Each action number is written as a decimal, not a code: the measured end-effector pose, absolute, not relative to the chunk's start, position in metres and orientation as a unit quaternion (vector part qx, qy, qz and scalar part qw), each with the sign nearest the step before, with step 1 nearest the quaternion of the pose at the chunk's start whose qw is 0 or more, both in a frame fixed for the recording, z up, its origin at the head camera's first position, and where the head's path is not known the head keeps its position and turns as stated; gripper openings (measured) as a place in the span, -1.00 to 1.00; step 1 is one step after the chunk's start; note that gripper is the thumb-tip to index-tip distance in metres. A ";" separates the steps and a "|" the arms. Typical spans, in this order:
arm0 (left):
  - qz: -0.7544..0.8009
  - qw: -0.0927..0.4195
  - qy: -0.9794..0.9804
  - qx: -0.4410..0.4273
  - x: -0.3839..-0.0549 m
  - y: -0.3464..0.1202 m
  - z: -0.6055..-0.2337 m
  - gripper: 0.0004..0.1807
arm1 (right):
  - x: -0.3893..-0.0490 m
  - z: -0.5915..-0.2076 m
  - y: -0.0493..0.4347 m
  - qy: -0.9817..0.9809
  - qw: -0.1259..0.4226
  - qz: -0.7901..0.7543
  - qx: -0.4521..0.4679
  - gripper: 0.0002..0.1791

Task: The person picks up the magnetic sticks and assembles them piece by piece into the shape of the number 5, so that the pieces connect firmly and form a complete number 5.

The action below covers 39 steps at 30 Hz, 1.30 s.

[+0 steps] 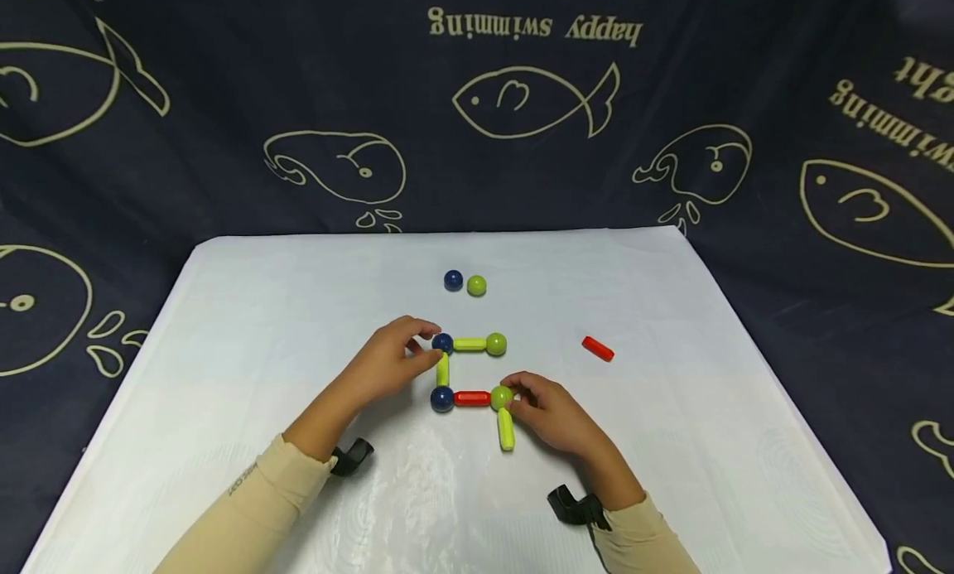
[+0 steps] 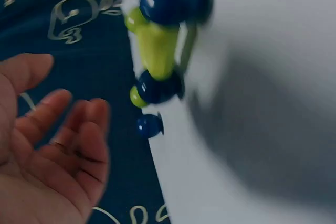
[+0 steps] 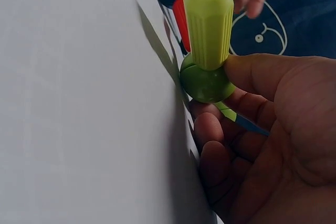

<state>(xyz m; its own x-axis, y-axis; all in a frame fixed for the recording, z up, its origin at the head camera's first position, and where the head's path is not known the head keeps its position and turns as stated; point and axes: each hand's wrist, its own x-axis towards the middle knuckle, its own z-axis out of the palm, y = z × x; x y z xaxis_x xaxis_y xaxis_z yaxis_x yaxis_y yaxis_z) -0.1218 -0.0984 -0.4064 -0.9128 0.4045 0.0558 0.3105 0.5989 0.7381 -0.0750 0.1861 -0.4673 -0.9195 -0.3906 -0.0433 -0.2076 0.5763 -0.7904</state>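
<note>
A chain of balls and ribbed sticks lies on the white table. My right hand (image 1: pixel 550 410) pinches the green ball (image 3: pixel 207 83) at its near right corner, thumb on one side and fingers curled behind. From that ball a yellow-green stick (image 1: pixel 506 430) points toward me, its free end showing a round grey tip. A red stick (image 1: pixel 473 398) joins the ball to a blue ball (image 1: pixel 442 399). Another yellow-green stick (image 1: pixel 443 369) leads to the far blue ball (image 1: pixel 442 343). Beside that one is my left hand (image 2: pixel 58 150), fingers loosely bent and holding nothing.
From the far blue ball, a yellow-green stick (image 1: pixel 469 344) runs right to a green ball (image 1: pixel 496 344). Behind lie a loose blue ball (image 1: pixel 453 280) and a loose green ball (image 1: pixel 476 286). A loose red stick (image 1: pixel 598 349) rests at the right.
</note>
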 end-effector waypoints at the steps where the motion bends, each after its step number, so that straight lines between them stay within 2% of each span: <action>1: 0.388 0.053 0.896 0.212 -0.128 -0.098 -0.404 -0.61 | -0.075 -0.467 0.186 0.881 0.108 -0.428 -0.170 -0.75; 10: 0.275 0.051 0.924 0.260 -0.182 -0.076 -0.389 -0.63 | -0.075 -0.466 0.183 0.884 0.114 -0.426 -0.156 -0.74; 21: 0.216 0.070 0.937 0.267 -0.235 -0.044 -0.402 -0.54 | -0.076 -0.468 0.183 0.882 0.111 -0.427 -0.164 -0.73; 30: 0.183 0.096 0.943 0.262 -0.249 -0.020 -0.413 -0.51 | -0.074 -0.468 0.186 0.882 0.108 -0.428 -0.164 -0.73; 39: 0.130 0.110 0.953 0.250 -0.251 -0.015 -0.415 -0.54 | -0.075 -0.469 0.184 0.881 0.104 -0.428 -0.173 -0.72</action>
